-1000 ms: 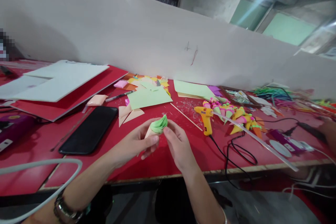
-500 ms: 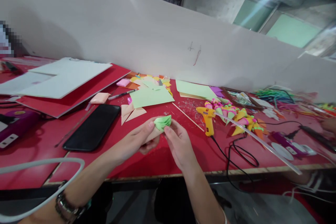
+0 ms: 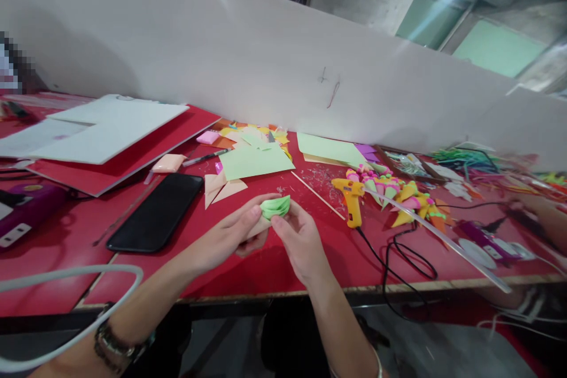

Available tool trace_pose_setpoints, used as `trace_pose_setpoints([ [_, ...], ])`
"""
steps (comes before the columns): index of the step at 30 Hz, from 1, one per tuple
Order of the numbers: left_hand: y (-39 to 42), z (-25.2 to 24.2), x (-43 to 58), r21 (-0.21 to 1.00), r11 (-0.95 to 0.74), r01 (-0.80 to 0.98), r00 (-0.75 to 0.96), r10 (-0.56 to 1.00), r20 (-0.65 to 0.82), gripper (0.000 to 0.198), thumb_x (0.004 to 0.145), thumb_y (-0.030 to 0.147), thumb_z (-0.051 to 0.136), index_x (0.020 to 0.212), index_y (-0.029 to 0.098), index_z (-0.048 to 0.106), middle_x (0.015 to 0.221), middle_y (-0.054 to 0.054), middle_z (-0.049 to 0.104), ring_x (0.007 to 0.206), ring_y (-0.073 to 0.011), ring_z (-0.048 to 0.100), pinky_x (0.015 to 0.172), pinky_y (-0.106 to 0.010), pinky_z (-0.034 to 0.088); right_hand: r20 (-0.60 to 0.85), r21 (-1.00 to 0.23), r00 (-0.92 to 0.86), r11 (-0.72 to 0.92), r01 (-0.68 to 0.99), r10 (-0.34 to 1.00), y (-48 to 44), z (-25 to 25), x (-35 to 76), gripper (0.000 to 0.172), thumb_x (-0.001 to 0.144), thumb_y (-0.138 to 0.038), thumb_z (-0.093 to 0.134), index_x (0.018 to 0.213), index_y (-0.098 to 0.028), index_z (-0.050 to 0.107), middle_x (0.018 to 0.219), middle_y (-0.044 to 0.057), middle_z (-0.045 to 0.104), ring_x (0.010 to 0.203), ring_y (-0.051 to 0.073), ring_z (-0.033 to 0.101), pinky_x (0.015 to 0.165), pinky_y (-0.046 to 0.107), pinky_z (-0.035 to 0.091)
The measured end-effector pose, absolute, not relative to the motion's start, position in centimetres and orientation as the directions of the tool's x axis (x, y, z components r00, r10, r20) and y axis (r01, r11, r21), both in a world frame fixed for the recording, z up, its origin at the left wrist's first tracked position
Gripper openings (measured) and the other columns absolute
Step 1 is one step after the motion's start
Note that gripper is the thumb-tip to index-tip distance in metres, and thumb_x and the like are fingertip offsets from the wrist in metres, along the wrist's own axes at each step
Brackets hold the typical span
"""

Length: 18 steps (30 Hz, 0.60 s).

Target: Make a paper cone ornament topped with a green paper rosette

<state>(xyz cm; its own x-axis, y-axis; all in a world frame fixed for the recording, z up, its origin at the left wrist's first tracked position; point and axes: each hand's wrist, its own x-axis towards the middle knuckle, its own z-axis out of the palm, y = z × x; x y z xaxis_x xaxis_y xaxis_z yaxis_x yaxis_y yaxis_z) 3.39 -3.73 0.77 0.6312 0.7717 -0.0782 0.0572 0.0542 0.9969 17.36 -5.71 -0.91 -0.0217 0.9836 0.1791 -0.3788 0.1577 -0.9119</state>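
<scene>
Between my hands, above the red table (image 3: pixel 230 274), is a small green folded paper piece (image 3: pixel 275 207) with layered, petal-like edges and a pale cone-shaped part below it. My left hand (image 3: pixel 241 227) wraps its fingers round the pale part, thumb on top. From the other side, my right hand (image 3: pixel 301 236) pinches the green edge with thumb and forefinger. Behind my hands lie a pale green paper sheet (image 3: pixel 257 160) and cut peach paper pieces (image 3: pixel 224 189). A thin wooden stick (image 3: pixel 319 195) rests just beyond my right hand.
A yellow glue gun (image 3: pixel 352 204) with a clear glue stick and black cord is on the right, beside several colourful paper cones (image 3: pixel 405 198). A black phone (image 3: pixel 157 212) lies left. Another person's hand (image 3: pixel 538 212) is at the far right. White boards (image 3: pixel 110 130) lie back left.
My right thumb has shifted slightly left along the green paper's lower edge. The other person's hand at the far right has come further into view.
</scene>
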Motion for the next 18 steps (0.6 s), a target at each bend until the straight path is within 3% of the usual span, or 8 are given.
trace_pose_setpoints([
  [2,-3.76,0.85,3.38,0.998,0.046,0.048,0.634,0.77,-0.066,0.042,0.089,0.048,0.024,0.116,0.02,0.042,0.054,0.006,0.036,0.047,-0.0085,0.029,0.045,-0.02,0.022,0.175,-0.909,-0.035,0.148,-0.391,0.984,-5.74,-0.95,17.36,0.023,0.071,-0.024,0.065,0.094,-0.023,0.063,0.091,0.0,0.065,0.086,0.012,0.059,0.08,0.024,0.046],
  [4,-3.8,0.95,3.37,0.999,0.038,0.039,0.64,0.766,-0.054,0.044,0.089,0.046,0.024,0.125,0.022,0.034,0.053,0.007,0.034,0.047,-0.0087,0.028,0.045,-0.02,0.023,0.171,-0.902,-0.054,0.134,-0.41,0.984,-5.77,-1.03,17.38,0.023,0.07,-0.024,0.066,0.093,-0.023,0.063,0.091,0.0,0.066,0.086,0.012,0.059,0.081,0.024,0.046],
  [10,-3.67,0.78,3.32,0.999,-0.003,0.054,0.655,0.755,-0.033,0.046,0.09,0.045,0.022,0.129,0.021,0.031,0.054,0.006,0.034,0.048,-0.0094,0.028,0.045,-0.021,0.024,0.152,-0.896,-0.072,0.106,-0.431,0.986,-5.74,-1.18,17.37,0.023,0.07,-0.024,0.066,0.093,-0.025,0.063,0.092,-0.001,0.066,0.088,0.011,0.059,0.083,0.022,0.045],
  [18,-3.66,0.53,3.25,0.991,-0.135,-0.002,0.68,0.726,0.101,0.048,0.09,0.043,0.025,0.132,0.018,0.025,0.06,0.005,0.037,0.052,-0.0091,0.03,0.049,-0.021,0.027,0.155,-0.902,-0.095,0.102,-0.419,0.983,-5.89,-0.93,17.33,0.021,0.074,-0.028,0.061,0.094,-0.023,0.061,0.091,0.0,0.065,0.089,0.014,0.059,0.086,0.027,0.044],
])
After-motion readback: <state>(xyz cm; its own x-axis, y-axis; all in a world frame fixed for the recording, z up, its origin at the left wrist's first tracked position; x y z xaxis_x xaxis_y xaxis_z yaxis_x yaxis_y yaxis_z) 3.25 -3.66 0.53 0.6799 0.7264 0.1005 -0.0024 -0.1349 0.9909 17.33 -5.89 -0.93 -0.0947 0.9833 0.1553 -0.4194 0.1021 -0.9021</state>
